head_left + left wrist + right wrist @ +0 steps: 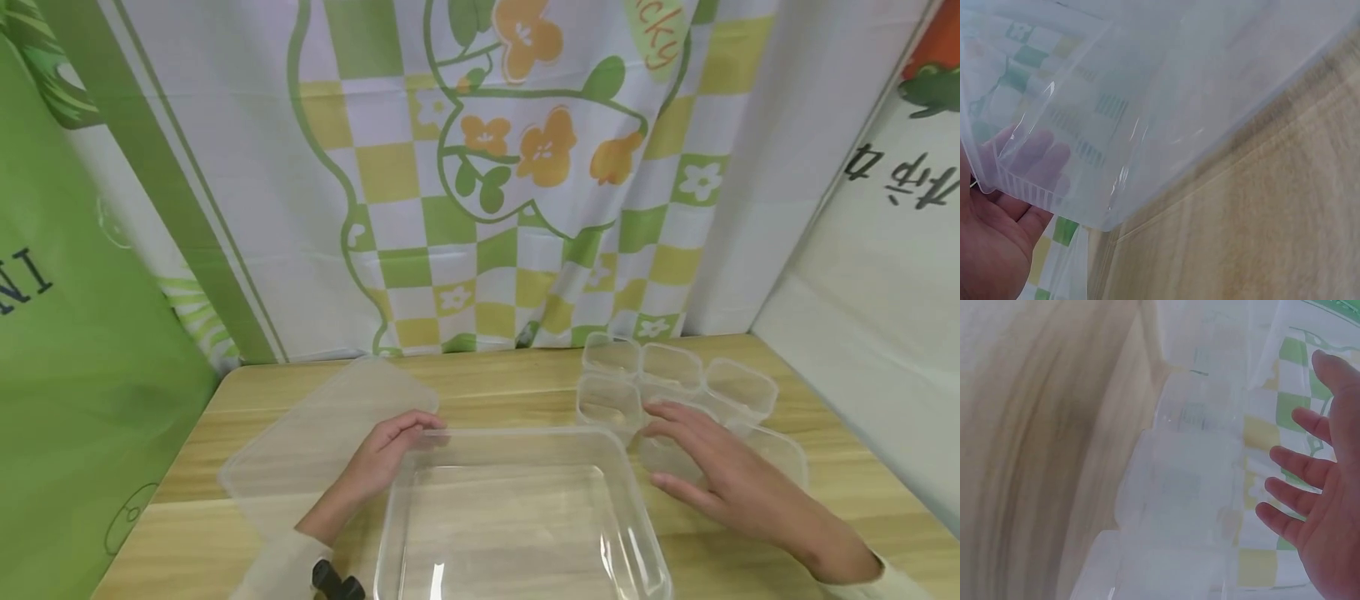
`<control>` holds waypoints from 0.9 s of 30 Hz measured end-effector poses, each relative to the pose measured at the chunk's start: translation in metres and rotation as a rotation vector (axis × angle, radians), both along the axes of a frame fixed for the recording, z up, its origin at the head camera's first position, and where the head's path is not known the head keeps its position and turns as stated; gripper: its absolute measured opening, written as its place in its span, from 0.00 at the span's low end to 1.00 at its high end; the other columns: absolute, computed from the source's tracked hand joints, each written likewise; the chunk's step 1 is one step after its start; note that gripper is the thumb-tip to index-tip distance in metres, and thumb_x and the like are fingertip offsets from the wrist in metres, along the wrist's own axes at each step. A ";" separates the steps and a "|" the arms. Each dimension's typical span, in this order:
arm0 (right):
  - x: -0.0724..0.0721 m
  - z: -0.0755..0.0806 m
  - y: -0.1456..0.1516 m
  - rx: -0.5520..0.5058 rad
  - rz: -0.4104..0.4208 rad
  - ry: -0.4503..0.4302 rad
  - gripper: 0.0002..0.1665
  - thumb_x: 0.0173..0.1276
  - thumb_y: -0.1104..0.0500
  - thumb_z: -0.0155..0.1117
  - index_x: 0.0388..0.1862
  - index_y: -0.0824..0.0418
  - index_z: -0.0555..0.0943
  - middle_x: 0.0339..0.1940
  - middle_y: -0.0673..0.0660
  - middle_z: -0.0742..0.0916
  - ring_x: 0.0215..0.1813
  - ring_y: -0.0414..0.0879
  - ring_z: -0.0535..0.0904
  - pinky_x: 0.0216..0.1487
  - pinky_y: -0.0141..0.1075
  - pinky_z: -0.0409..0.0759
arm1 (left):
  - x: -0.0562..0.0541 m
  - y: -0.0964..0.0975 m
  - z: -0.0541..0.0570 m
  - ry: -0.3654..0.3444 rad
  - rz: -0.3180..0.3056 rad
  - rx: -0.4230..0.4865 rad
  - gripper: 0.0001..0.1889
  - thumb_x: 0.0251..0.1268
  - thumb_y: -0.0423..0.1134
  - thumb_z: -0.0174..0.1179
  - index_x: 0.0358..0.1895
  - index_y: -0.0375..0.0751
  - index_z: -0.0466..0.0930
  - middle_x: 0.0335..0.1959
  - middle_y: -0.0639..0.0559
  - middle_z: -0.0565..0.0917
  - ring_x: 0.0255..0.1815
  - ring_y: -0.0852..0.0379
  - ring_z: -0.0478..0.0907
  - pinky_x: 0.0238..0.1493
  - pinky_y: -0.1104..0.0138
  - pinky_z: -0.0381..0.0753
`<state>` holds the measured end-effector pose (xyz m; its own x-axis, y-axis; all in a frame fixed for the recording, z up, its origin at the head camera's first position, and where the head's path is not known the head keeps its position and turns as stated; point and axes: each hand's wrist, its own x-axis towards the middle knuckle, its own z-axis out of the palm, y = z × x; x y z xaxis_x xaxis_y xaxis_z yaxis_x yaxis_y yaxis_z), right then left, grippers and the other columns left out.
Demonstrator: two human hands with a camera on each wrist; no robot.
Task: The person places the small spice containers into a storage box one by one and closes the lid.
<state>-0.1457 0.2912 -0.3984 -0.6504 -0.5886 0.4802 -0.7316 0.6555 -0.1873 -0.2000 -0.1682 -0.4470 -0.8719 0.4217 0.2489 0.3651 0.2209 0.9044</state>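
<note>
A large clear plastic box (510,533) stands at the front middle of the table. My left hand (388,454) grips its far left corner at the rim; in the left wrist view some fingers (1035,156) show through the clear wall. To the right, my right hand (723,483) hovers over several small clear plastic containers (611,404), its fingers spread and nothing held. The right wrist view shows that hand (1329,506) apart from the row of small containers (1179,475). The hand hides part of the containers in the head view.
A flat clear plastic lid (322,433) lies on the wooden table (480,392) at the left, partly behind my left forearm. A checked, flowered curtain (525,250) hangs along the back edge. Cloth walls (870,333) close in both sides.
</note>
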 end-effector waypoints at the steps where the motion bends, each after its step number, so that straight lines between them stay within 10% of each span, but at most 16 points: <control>1: 0.000 -0.001 0.001 0.003 -0.001 0.004 0.30 0.64 0.55 0.77 0.63 0.57 0.78 0.72 0.60 0.75 0.70 0.61 0.70 0.76 0.28 0.49 | 0.000 0.000 0.000 -0.002 0.002 0.000 0.16 0.85 0.32 0.41 0.57 0.35 0.82 0.57 0.44 0.84 0.66 0.44 0.74 0.68 0.58 0.70; 16: 0.010 -0.005 0.030 -0.014 -0.128 0.061 0.34 0.54 0.60 0.81 0.61 0.56 0.81 0.67 0.57 0.81 0.72 0.46 0.68 0.73 0.24 0.49 | -0.002 0.000 -0.003 0.003 -0.029 0.036 0.16 0.84 0.30 0.40 0.57 0.31 0.80 0.58 0.35 0.82 0.59 0.48 0.81 0.66 0.63 0.72; 27: 0.015 -0.009 0.050 -0.021 -0.231 0.045 0.33 0.54 0.60 0.82 0.60 0.53 0.81 0.64 0.58 0.82 0.60 0.61 0.76 0.68 0.18 0.47 | -0.004 0.002 -0.004 0.026 -0.018 0.031 0.16 0.84 0.29 0.41 0.56 0.31 0.80 0.56 0.37 0.84 0.60 0.48 0.81 0.66 0.62 0.71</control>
<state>-0.1309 0.3413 -0.4072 -0.7445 -0.4158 0.5224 -0.5703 0.8029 -0.1737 -0.2039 -0.1659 -0.4512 -0.8574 0.4291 0.2843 0.3920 0.1866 0.9008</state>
